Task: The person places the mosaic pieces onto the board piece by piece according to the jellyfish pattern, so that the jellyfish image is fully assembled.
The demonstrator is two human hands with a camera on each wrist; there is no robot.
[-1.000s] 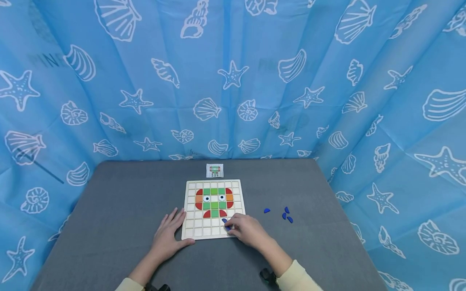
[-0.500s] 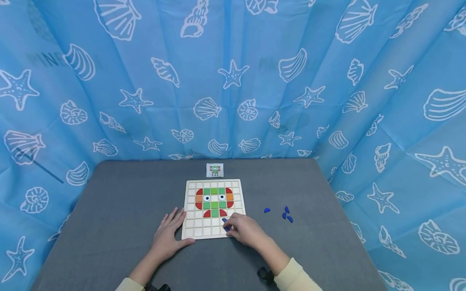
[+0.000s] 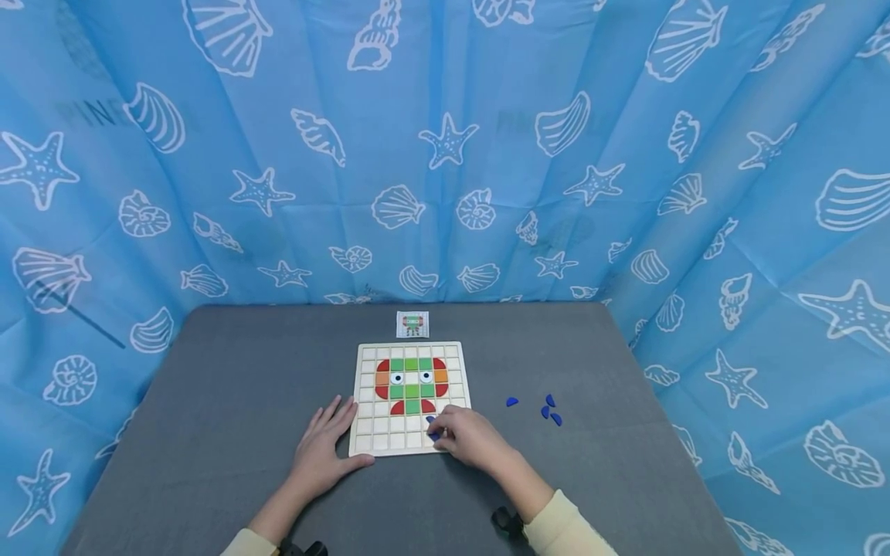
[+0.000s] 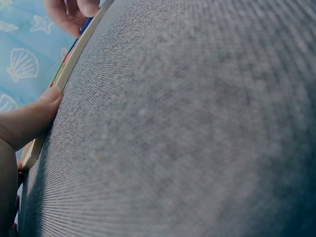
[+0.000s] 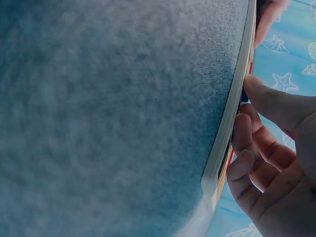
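Note:
A pale wooden grid board (image 3: pixel 381 442) lies on the table, with red, green and orange tiles and two eye tiles forming a face. My left hand (image 3: pixel 323 448) rests at its lower left corner, fingers spread along the side and the thumb (image 4: pixel 42 111) against the front edge. Over the lower right squares, my right hand (image 3: pixel 469 440) pinches a blue half-round tile (image 3: pixel 434 436) between thumb and fingers, low at the board. Another blue half-round tile (image 3: pixel 430 419) lies just above it, partly covered by the fingers. In the right wrist view, the blue tile (image 5: pixel 245 95) shows below the thumb tip.
Several loose blue half-round tiles (image 3: pixel 545 412) lie on the grey table (image 3: pixel 591 479) to the right of the board. Behind the board is a small picture card (image 3: pixel 413 324) with a similar figure. A blue curtain with shells (image 3: pixel 445 232) surrounds the table's back and sides.
The right hand has shifted very slightly left with the blue half-round tile on the lower right squares. The left hand stays in place at the board's corner.

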